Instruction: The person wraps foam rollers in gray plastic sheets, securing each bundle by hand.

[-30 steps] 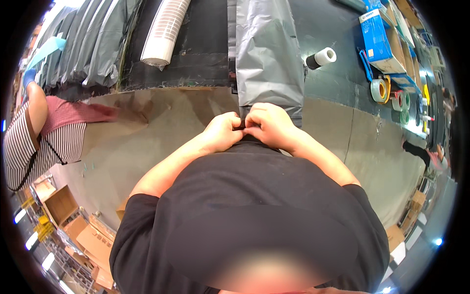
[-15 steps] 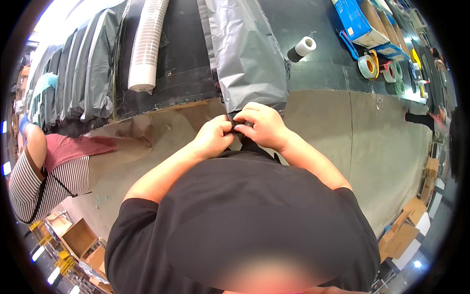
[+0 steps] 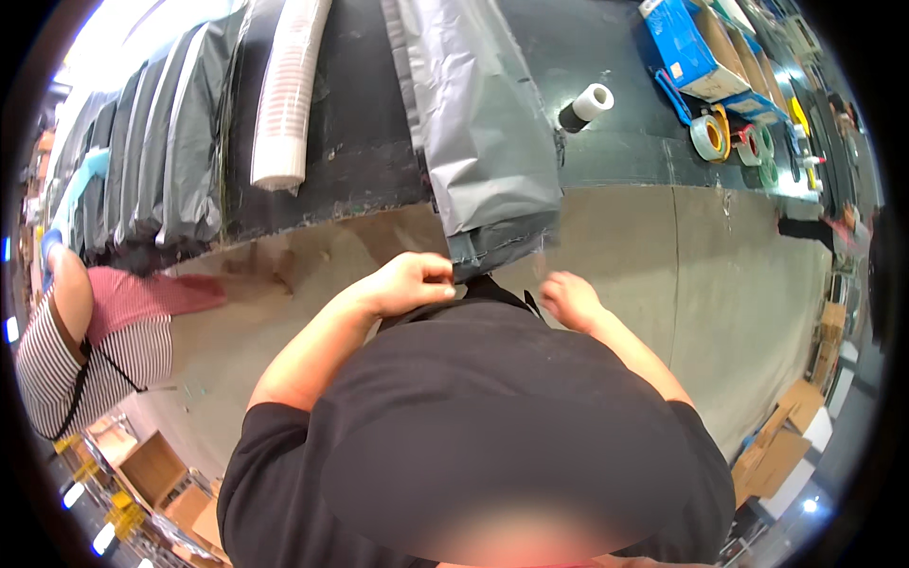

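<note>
A long silver-grey plastic cover point(image 3: 492, 170) lies over the table's near edge, its dark folded end point(image 3: 507, 248) hanging toward my body. My left hand point(image 3: 409, 286) is closed on the left corner of that end, thumb and fingers pinched together. Apart from the cover, to its right, my right hand point(image 3: 571, 301) has its fingers curled in. Whether anything small is between them is too blurred to tell. A faint see-through smear shows just above the right fingertips.
On the dark table point(image 3: 365, 133) lie a wrapped roll point(image 3: 282, 123), a small film roll point(image 3: 589, 102), tape rolls point(image 3: 708, 138) and a blue box point(image 3: 689, 52). Folded grey covers point(image 3: 156, 151) are stacked at left, beside a person in a striped top point(image 3: 114, 364).
My right hand has moved away from the cover's end, to the right and nearer me. My left hand has come slightly nearer me, and the dark end now shows unfolded wider.
</note>
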Motion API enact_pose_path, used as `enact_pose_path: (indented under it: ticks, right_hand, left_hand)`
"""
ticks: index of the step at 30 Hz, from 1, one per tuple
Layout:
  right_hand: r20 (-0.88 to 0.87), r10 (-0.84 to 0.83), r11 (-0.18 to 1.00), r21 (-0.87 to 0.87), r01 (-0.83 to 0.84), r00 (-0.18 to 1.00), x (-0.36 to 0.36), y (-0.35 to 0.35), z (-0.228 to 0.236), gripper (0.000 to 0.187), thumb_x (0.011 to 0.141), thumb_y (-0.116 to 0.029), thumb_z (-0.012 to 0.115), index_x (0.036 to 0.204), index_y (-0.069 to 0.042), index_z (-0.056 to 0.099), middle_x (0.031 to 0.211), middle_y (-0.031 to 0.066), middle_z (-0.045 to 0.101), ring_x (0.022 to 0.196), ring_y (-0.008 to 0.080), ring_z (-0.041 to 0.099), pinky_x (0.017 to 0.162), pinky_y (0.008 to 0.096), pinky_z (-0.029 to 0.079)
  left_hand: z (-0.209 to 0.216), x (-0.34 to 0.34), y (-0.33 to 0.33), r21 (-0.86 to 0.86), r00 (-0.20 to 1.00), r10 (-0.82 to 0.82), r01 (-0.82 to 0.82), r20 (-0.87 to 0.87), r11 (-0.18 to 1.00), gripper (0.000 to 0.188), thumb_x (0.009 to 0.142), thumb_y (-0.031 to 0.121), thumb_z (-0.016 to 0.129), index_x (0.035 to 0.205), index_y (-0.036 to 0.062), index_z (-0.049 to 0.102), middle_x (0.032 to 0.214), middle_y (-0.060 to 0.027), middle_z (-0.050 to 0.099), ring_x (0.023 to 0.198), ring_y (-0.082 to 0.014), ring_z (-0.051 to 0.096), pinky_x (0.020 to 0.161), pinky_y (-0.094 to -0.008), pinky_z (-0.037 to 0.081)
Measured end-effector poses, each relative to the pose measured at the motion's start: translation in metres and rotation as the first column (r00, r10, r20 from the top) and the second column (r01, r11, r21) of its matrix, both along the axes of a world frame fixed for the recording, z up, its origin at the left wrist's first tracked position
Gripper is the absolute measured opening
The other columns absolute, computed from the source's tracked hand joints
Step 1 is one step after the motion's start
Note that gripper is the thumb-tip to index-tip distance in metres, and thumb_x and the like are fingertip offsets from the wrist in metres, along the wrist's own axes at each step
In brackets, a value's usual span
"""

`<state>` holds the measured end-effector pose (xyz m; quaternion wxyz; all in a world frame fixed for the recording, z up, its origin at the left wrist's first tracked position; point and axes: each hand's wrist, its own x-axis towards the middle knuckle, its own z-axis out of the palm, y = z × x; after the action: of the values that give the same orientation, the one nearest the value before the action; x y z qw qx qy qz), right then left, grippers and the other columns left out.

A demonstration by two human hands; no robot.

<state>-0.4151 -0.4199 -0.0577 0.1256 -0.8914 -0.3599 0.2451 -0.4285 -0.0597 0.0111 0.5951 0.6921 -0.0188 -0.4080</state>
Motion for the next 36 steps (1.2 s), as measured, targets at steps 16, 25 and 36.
enact_pose_path:
  ticks: [16, 25, 36]
  right_hand:
    - [0.598, 0.113, 0.985, 0.036, -0.167, 0.794, 0.173, 0.028, 0.056, 0.090, 0.070, -0.024, 0.077, 0.150, -0.019, 0.036, 0.159, 0.0011, 0.029, 0.147, 0.0213, 0.026, 0.120, 0.0390, 0.023]
    - [0.762, 0.210, 0.925, 0.048, -0.377, 0.612, 0.189, 0.043, 0.048, 0.070, 0.076, -0.025, 0.068, 0.143, -0.022, 0.048, 0.153, -0.0012, 0.041, 0.143, 0.0186, 0.035, 0.120, 0.0397, 0.025]
    - [0.518, 0.336, 0.902, 0.065, -0.428, 0.787, 0.210, 0.078, 0.074, 0.064, 0.075, -0.009, 0.062, 0.138, -0.015, 0.054, 0.146, 0.0042, 0.050, 0.138, 0.0227, 0.043, 0.116, 0.0407, 0.032]
  left_hand:
    - [0.002, 0.215, 0.039, 0.679, -0.112, -0.721, -0.265, 0.684, 0.685, 0.052, 0.085, 0.009, 0.049, 0.138, 0.0100, 0.051, 0.154, -0.0035, 0.039, 0.145, -0.0221, 0.032, 0.119, -0.0411, 0.026]
    - [-0.018, 0.230, 0.046, 0.666, -0.119, -0.685, -0.162, 0.719, 0.728, 0.052, 0.087, 0.014, 0.052, 0.138, 0.0073, 0.050, 0.152, -0.0059, 0.042, 0.145, -0.0209, 0.032, 0.120, -0.0400, 0.024]
    - [-0.034, 0.224, 0.064, 0.627, -0.084, -0.636, -0.109, 0.767, 0.771, 0.055, 0.086, 0.014, 0.052, 0.141, 0.0085, 0.049, 0.154, -0.0065, 0.039, 0.147, -0.0217, 0.028, 0.121, -0.0400, 0.023]
